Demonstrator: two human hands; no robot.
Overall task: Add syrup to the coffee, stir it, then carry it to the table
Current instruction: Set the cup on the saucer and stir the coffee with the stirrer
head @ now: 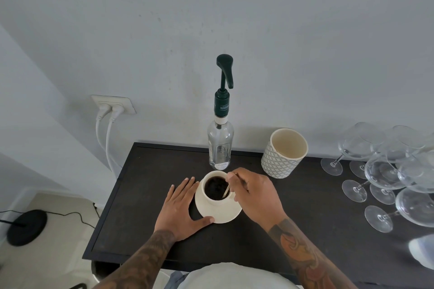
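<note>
Coffee cup (215,191) on saucer (220,214), near-centre of dark counter (145,195), full of black coffee; sits close to body so both hands reach w/o stretching. Thin pale stirrer (227,191) angled into cup from right rim, lower end in liquid.

Right hand (254,197) over cup's right side, fingers curled, pinching stirrer's top end; grip high up, prob. to keep fingers clear of hot coffee. Left hand (180,207) flat on counter, fingers straight, thumb along saucer's near-left edge, touching it; holds nothing, looks like bracing saucer so cup doesn't skate while stirring. Hands apart, cup between.

Syrup bottle (220,148) w/ green pump upright just beyond cup, far side, by wall; spout pointing near/down. Untouched now, so syrup step prob. done, stir in progress, carry not yet begun.

Patterned ceramic pot (283,155) right of bottle, far side, looks empty. Wine glasses (385,171) crowded at right, well apart from cup but worth minding on lift-off. Wall socket (114,104) w/ two white plugs at far left. Black round base (27,226) w/ cable on floor, near left.
</note>
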